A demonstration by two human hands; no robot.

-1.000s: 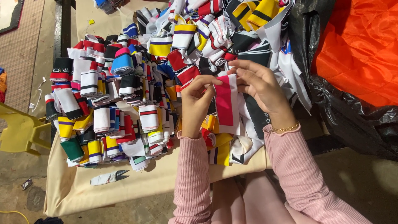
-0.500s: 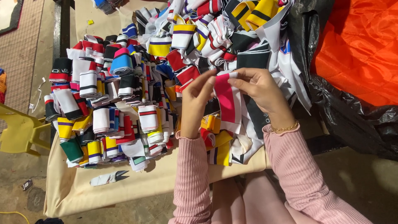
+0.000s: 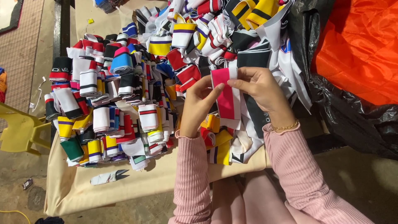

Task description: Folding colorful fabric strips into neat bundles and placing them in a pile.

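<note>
Both hands hold one pink and white knit band upright over the pile. My left hand pinches its left edge, fingers laid across the pink stripe. My right hand grips the top right corner with thumb and fingertips; a thin gold bracelet sits on that wrist. Both arms wear pink ribbed sleeves. Below the band lie yellow and black folded pieces.
A big heap of folded striped knit bands covers a beige cloth-covered table. A black plastic bag with orange fabric lies at the right. A yellow plastic chair stands at the left. A small wrapped scissors rests near the front edge.
The pink and white band has been smoothed and raised slightly; my left hand slid up along it and my right hand shifted to its top corner.
</note>
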